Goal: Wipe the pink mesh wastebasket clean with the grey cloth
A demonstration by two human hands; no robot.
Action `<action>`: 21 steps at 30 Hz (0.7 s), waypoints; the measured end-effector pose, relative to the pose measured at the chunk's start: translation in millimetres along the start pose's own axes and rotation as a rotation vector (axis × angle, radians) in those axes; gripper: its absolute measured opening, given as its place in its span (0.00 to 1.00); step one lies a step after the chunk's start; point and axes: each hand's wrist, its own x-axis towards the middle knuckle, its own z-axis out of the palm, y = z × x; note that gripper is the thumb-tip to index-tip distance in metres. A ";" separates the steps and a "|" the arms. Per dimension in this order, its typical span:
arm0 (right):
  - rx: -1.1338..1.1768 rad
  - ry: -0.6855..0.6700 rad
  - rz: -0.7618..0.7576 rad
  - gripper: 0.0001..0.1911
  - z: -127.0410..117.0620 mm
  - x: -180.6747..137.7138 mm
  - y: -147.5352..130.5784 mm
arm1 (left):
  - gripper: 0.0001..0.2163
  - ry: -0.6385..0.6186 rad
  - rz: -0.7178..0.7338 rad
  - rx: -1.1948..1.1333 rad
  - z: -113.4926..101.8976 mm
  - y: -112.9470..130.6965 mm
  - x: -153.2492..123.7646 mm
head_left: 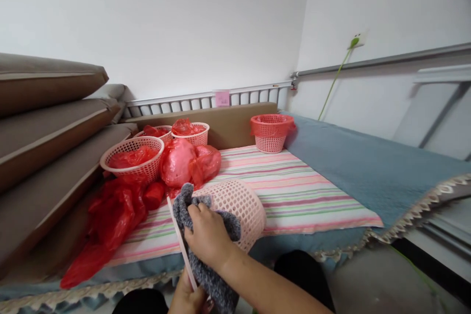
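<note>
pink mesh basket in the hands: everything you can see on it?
The pink mesh basket looks like perforated plastic, pale pink, with a grid of small holes. It lies tipped on its side over the near edge of the striped cloth, its rim facing the person. The right hand presses a grey cloth into its opening; the left hand grips the rim from below. Its far side is hidden.

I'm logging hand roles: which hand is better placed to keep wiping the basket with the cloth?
The right hand: it already presses the grey cloth into the pink basket. The left hand sits low at the rim, seemingly steadying it.
</note>
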 end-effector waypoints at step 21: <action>-0.282 0.117 0.541 0.10 -32.3 7.6 152.7 | 0.38 -0.165 0.007 -0.180 18.7 61.8 -0.3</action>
